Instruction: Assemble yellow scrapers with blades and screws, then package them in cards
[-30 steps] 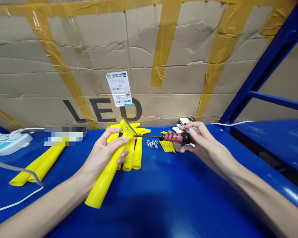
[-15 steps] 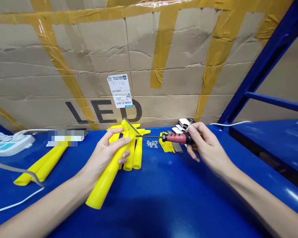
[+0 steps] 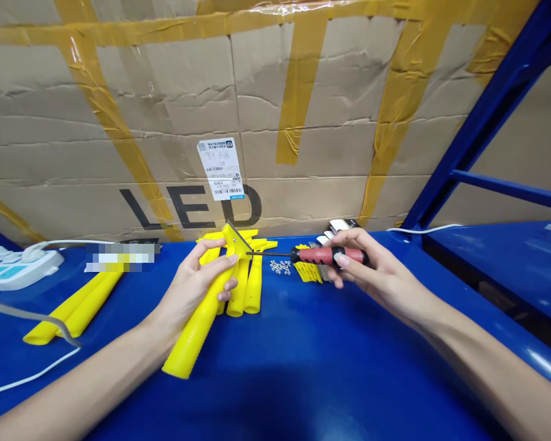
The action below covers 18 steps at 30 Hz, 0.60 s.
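My left hand (image 3: 209,269) is closed round a yellow scraper (image 3: 190,334), whose handle slants down toward me and whose head with a thin dark blade points up. A small screw (image 3: 234,241) shows in the scraper's head. In my right hand (image 3: 362,260) is a screwdriver (image 3: 319,255) with a red and black handle, held level. Its dark shaft points left, and the tip is at the scraper's head; whether it touches cannot be made out. Behind my left hand lie several more yellow scraper bodies (image 3: 253,291).
Small screws (image 3: 280,267) lie in a pile beside yellow flat pieces (image 3: 308,269) and packets (image 3: 342,225). At left are two yellow handles (image 3: 80,306), a white power strip (image 3: 21,269) and cables. A taped cardboard box (image 3: 266,110) stands behind the blue table (image 3: 280,380).
My right hand has shifted its grip on the screwdriver, with the fingers now further round the handle. The screwdriver has moved slightly left, and the scraper's lower end has risen a little.
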{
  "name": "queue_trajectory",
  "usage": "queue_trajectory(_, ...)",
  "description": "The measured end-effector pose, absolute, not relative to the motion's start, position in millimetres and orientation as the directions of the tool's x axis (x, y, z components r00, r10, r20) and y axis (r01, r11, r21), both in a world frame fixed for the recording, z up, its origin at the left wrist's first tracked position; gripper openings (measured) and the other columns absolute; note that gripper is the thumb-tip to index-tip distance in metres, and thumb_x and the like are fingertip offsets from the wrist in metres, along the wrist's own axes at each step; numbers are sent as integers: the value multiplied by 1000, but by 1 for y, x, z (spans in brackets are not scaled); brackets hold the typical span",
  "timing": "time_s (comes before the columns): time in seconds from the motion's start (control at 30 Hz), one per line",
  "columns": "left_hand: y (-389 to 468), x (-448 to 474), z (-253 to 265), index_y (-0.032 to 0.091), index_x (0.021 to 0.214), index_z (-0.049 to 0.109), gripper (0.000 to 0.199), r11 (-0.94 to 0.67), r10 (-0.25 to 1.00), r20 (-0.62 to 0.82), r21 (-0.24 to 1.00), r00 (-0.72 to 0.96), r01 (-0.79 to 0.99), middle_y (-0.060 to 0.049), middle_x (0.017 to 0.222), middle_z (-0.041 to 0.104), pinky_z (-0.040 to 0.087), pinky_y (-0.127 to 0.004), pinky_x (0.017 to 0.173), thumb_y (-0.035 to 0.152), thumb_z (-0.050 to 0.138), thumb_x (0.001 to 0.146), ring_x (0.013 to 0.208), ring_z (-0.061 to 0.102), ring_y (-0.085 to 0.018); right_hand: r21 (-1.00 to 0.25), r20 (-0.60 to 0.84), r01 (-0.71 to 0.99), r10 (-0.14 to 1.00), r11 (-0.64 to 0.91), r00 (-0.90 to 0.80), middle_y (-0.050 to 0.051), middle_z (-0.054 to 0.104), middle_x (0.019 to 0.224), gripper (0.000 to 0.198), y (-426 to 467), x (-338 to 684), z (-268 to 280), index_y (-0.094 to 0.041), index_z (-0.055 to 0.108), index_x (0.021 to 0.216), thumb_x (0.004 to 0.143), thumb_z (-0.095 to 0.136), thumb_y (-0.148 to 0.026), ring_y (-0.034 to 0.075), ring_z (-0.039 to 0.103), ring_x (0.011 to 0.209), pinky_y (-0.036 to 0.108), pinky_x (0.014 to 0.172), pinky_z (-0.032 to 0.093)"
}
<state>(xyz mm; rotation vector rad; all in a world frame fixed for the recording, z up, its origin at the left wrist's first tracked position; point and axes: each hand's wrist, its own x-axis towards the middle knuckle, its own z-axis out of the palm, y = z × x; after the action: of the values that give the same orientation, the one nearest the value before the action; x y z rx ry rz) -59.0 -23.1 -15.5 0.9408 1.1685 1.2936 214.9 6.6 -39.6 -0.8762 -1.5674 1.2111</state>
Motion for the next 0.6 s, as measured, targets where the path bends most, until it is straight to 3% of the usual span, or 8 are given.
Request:
queue_trajectory(0.07,-24,-59,-15,25,108,49,46,92,991,-109,974,-71,-205,5,65,63,36,-13,39,22,82,76,40,47,-4,-961,242,76,938,268,-247,-8,54,60,30,6,214,-39,-25,50,100,96,59,-54,8,48,43,21,43,39)
queue_trajectory(0.13,-23,-60,-14,26,108,49,47,86,993,-100,976,-63,-199,5,64,63,35,-12,39,23,83,75,40,48,-5,-964,231,90,958,249,-171,-9,51,57,33,5,213,-37,-25,48,95,97,52,-58,7,42,37,21,38,32)
queue_trajectory(0.23,-22,-63,-13,26,106,50,49,57,995,-71,979,-69,-194,6,61,61,34,-11,38,25,85,71,40,48,-5,-976,217,-21,947,219,-238,-3,62,79,31,4,211,-36,-25,53,103,92,65,-51,11,59,58,26,55,47)
queue_trajectory(0.3,-22,-64,-13,26,105,50,51,54,995,-69,980,-70,-194,6,60,61,33,-11,38,26,87,69,41,49,-6,-973,228,-46,927,224,-297,-2,63,79,31,4,212,-36,-25,55,105,89,70,-46,12,59,62,27,59,48)
queue_trajectory(0.43,-23,-62,-12,26,106,49,50,67,996,-76,979,-40,-190,6,58,60,34,-12,38,27,85,71,40,47,-6,-971,217,72,967,228,-137,-10,45,50,34,5,212,-38,-25,50,92,96,55,-58,7,36,36,22,39,27)
queue_trajectory(0.5,-24,-63,-11,26,105,49,48,59,997,-67,981,-40,-186,6,56,60,34,-12,38,26,84,72,39,47,-6,-982,186,22,975,190,-120,-7,52,59,33,5,211,-38,-24,52,93,95,58,-57,7,43,41,22,41,32)
queue_trajectory(0.6,-23,-65,-10,26,104,48,47,45,997,-56,983,-53,-177,6,53,58,34,-10,38,25,83,73,40,48,-6,-978,192,-121,951,167,-241,-2,63,83,30,3,209,-35,-24,57,101,87,74,-44,11,59,66,25,61,47)
